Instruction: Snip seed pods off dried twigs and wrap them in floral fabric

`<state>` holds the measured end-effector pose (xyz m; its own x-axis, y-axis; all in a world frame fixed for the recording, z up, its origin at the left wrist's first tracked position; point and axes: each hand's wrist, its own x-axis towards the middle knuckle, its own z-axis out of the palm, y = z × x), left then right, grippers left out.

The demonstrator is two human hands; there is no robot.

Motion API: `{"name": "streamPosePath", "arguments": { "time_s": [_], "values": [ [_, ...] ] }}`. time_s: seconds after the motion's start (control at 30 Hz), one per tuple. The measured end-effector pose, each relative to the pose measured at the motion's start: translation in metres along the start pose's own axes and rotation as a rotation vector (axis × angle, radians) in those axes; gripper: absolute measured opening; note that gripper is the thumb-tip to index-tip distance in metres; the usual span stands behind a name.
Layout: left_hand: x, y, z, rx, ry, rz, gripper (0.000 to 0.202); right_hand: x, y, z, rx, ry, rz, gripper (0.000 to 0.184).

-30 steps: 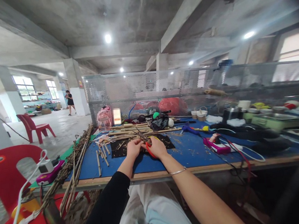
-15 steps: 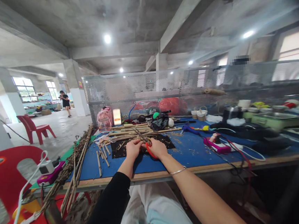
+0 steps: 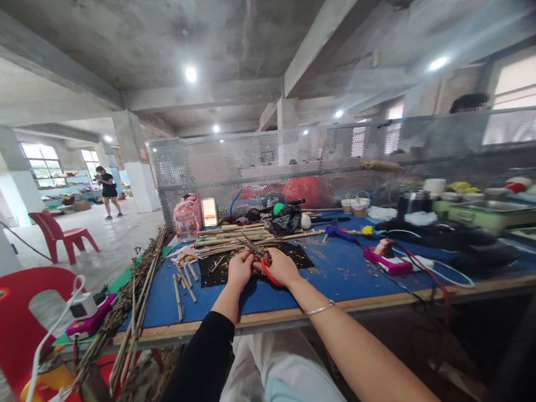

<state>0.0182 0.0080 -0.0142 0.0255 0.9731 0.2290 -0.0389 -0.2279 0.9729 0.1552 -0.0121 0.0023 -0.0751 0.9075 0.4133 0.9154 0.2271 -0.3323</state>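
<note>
Head view: red-handled cutters (image 3: 268,271) are gripped by the right hand (image 3: 280,267), a twig (image 3: 253,247) pinched by the left hand (image 3: 239,271). Both grips are unchanged. At 9 o'clock, the distant person (image 3: 107,191) is shifted left.

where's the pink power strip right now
In the head view, one pink power strip lies at the table's left edge beside the red chair; another lies right of the right hand.

Both hands meet mid-bench: the left hand (image 3: 240,270) pinches a twig (image 3: 253,247), the right hand (image 3: 280,267) holds red-handled scissors (image 3: 265,269) on it.
</note>
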Motion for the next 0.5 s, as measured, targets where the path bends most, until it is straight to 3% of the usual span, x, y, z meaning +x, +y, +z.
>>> {"name": "streamPosePath", "arguments": {
  "time_s": [0.13,0.3,0.5],
  "values": [
    [-0.0023,0.0032,0.0014,-0.022,-0.032,-0.023,0.018,0.0006,0.0000,0.0004,-0.012,0.023,-0.034,0.051],
    [-0.0022,0.0037,0.0030,-0.038,-0.055,-0.024,0.020,-0.0008,-0.0007,-0.0023,-0.002,-0.039,0.009,0.054],
    [0.0006,0.0002,0.0007,-0.025,-0.017,-0.004,0.020,-0.0013,0.0001,-0.0014,-0.032,-0.029,0.018,0.054]
  ]
}}
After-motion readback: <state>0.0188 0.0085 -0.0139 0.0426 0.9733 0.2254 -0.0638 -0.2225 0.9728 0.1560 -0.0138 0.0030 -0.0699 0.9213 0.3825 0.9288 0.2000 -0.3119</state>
